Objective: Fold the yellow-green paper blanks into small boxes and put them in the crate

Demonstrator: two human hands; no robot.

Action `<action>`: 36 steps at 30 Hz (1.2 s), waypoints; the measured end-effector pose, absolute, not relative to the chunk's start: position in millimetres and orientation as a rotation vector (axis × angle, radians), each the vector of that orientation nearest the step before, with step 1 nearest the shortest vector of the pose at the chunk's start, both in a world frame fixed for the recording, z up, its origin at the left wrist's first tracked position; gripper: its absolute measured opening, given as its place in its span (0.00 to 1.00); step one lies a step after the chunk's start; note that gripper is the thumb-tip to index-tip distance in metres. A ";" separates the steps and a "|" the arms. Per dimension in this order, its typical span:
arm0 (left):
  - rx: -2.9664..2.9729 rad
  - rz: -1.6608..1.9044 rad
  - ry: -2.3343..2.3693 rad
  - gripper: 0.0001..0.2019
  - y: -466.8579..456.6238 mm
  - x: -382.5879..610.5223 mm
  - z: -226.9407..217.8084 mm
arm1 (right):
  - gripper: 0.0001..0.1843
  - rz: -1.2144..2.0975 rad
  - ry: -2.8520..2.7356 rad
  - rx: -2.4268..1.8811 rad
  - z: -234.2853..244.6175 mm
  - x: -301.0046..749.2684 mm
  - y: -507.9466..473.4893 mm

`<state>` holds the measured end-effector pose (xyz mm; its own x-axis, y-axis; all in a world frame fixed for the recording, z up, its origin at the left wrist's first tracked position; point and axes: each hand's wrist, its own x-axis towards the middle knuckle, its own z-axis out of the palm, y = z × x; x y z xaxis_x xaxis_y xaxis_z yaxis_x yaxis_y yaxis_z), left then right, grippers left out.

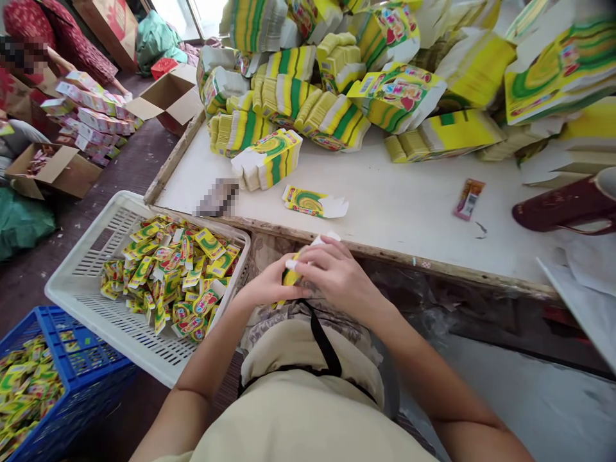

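In front of my body, just below the table's front edge, both hands are closed around a small yellow carton [290, 276]. My left hand [267, 282] grips it from the left side. Bent over its top from the right are the fingers of my right hand [337, 268], which hide most of the carton. White card shows beyond the right fingers. On the table, a single yellow carton [308, 201] lies with its white flaps out. Behind it leans a short bundle of flat cartons [269, 157]. Left of my left hand, a white basket [108, 221] holds many small filled-looking yellow cartons [185, 273].
Stacks of flat yellow cartons [289, 90] crowd the back of the table [385, 192]. A dark red mug [553, 205] and a small wrapped packet [468, 199] sit at right. A blue crate [81, 346] stands lower left. Another person [62, 32] works beside an open cardboard box [168, 96].
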<state>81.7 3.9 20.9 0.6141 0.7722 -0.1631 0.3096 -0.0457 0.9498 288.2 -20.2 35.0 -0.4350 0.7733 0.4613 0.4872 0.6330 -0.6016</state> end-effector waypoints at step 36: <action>2.224 0.852 1.116 0.31 -20.2 96.0 -9.4 | 0.41 1.501 -1.149 -0.971 -17.2 250.8 -23.5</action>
